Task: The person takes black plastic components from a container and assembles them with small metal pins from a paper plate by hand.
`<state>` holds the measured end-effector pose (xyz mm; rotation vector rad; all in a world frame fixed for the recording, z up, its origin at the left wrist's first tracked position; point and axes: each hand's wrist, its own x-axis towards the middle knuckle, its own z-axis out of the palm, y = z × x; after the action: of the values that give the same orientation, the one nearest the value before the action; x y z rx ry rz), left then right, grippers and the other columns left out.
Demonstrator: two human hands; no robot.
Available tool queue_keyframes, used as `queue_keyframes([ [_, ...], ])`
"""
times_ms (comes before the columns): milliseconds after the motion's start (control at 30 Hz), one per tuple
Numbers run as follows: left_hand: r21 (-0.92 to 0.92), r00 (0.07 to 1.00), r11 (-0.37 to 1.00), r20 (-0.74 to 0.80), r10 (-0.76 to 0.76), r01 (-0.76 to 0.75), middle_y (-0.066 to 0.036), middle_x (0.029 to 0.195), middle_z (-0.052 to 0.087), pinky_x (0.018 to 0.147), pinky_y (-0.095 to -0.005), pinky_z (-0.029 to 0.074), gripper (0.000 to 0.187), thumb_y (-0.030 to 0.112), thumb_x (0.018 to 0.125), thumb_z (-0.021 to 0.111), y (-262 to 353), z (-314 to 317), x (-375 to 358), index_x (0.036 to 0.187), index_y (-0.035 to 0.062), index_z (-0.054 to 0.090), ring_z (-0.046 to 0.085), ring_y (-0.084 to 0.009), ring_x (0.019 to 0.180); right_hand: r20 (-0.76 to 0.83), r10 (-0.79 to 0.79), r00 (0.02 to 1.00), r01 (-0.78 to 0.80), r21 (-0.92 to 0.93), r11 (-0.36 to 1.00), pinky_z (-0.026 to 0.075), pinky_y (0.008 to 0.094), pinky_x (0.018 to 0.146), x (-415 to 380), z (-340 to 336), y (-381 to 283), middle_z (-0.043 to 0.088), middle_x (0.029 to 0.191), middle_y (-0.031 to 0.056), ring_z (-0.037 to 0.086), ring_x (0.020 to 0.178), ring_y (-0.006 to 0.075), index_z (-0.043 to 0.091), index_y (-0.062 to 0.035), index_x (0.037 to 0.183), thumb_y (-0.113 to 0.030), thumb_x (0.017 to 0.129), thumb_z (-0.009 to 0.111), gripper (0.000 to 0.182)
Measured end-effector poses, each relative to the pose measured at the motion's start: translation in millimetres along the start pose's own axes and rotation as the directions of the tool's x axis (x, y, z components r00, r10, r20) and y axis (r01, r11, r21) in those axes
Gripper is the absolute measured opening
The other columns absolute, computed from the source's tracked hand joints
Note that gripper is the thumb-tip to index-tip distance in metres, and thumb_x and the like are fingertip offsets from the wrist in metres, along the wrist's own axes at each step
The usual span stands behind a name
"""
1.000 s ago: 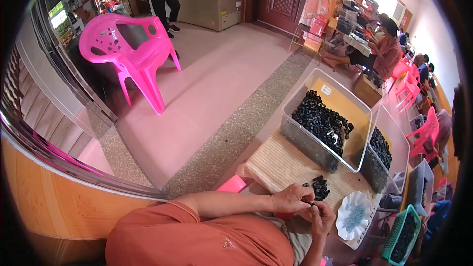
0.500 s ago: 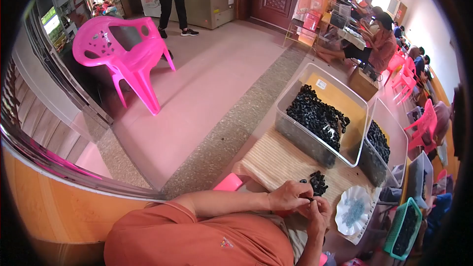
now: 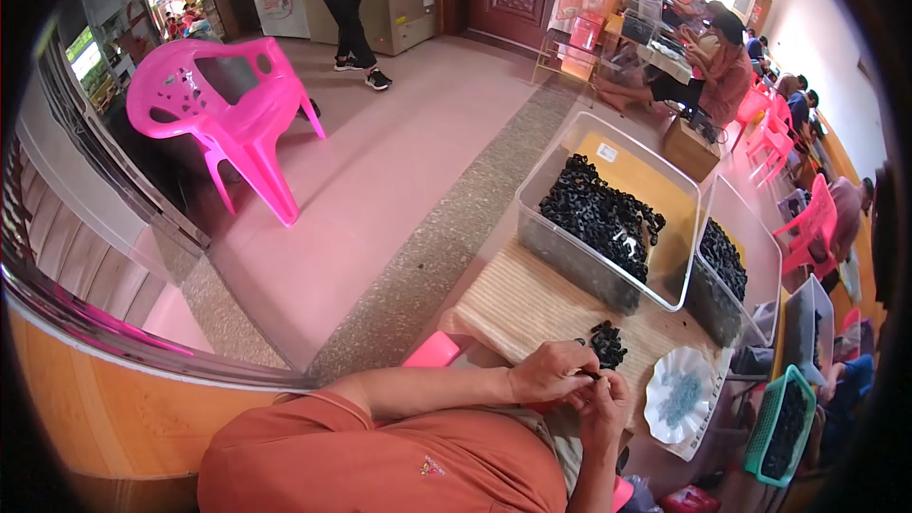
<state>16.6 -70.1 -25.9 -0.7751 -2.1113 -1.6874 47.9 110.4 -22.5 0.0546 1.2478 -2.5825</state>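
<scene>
Mat-covered surface (image 3: 503, 294), black pile (image 3: 607, 345) on it; just nearside of the pile, left hand (image 3: 548, 372) and right hand (image 3: 605, 410) pinch one small dark piece (image 3: 591, 375) (long axis unclear); white dish (image 3: 657, 397) right of pile, clear bin (image 3: 570, 255) beyond.

**Vivid Pink Beside Speckled Grey**

We see a bright pink plastic armchair (image 3: 249, 114), a speckled grey floor strip (image 3: 446, 195), a beige striped cloth (image 3: 503, 304), small black pieces (image 3: 608, 345), a white fluted dish (image 3: 657, 389) and a rust-orange fabric shirt (image 3: 380, 456).
</scene>
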Motion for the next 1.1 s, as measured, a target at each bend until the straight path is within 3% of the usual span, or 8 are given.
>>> queue_keyframes([
  [333,-0.012,0.995,0.997,0.074,0.072,-0.071,-0.014,0.087,0.064,0.072,-0.0453,0.051,0.022,0.008,0.081,0.073,0.0,-1.8,-0.2,0.098,0.0044,0.060,0.065,-0.0368,0.085,0.025,-0.027,0.999,0.028,-0.038,0.999,0.058,0.0332,0.066,-1.2,-13.2,6.6,0.071,0.108,0.0149,0.072,0.090,0.0223,0.066,-0.0018,0.108,-0.013,0.100,0.065,0.014],
  [433,-0.017,0.991,0.998,0.117,0.070,-0.068,-0.014,0.089,0.064,0.073,-0.0446,0.051,0.021,0.006,0.081,0.073,2.3,-3.3,-0.8,0.099,0.0045,0.061,0.065,-0.0363,0.086,0.051,0.020,0.999,-0.018,-0.028,0.999,0.058,0.0333,0.066,-2.8,-15.8,3.0,0.072,0.106,0.0152,0.072,0.087,0.0219,0.066,-0.0016,0.108,-0.013,0.099,0.065,0.014],
  [633,-0.016,0.985,0.997,0.156,0.077,-0.075,-0.013,0.091,0.065,0.073,-0.0428,0.052,0.022,0.005,0.082,0.073,0.0,-2.0,-1.9,0.102,0.0054,0.064,0.066,-0.0347,0.085,-0.053,0.051,0.997,-0.052,-0.007,0.999,0.060,0.0339,0.067,-7.1,-2.9,0.0,0.072,0.105,0.0161,0.073,0.086,0.0239,0.064,-0.0019,0.112,-0.009,0.099,0.064,0.015],
  [733,-0.014,0.982,0.996,0.167,0.087,-0.086,-0.013,0.090,0.065,0.072,-0.0428,0.052,0.022,0.005,0.082,0.073,0.4,-1.0,-2.3,0.102,0.0067,0.064,0.065,-0.0348,0.084,-0.046,0.070,0.996,-0.065,0.090,0.994,0.062,0.0362,0.070,-8.1,4.2,-1.2,0.071,0.107,0.0172,0.073,0.088,0.0250,0.059,-0.0035,0.122,-0.007,0.098,0.064,0.025],
  [833,0.012,0.983,0.995,0.160,0.092,-0.095,-0.012,0.090,0.065,0.071,-0.0426,0.052,0.022,0.005,0.081,0.074,3.1,-1.9,-2.0,0.101,0.0078,0.065,0.065,-0.0347,0.084,-0.067,0.101,0.993,-0.098,0.055,0.994,0.062,0.0388,0.072,-6.4,10.3,-8.0,0.070,0.111,0.0182,0.072,0.090,0.0257,0.052,-0.0056,0.131,-0.006,0.096,0.065,0.037],
  [1100,0.066,0.990,0.998,0.143,0.001,-0.010,-0.012,0.092,0.070,0.073,-0.0403,0.054,0.017,0.007,0.080,0.076,9.0,0.0,0.6,0.097,0.0081,0.072,0.068,-0.0324,0.084,-0.043,0.136,0.990,-0.133,0.050,0.990,0.062,0.0413,0.077,-3.6,-3.2,-6.7,0.069,0.116,0.0214,0.071,0.093,0.0240,0.052,-0.0046,0.129,-0.007,0.097,0.065,0.036],
])
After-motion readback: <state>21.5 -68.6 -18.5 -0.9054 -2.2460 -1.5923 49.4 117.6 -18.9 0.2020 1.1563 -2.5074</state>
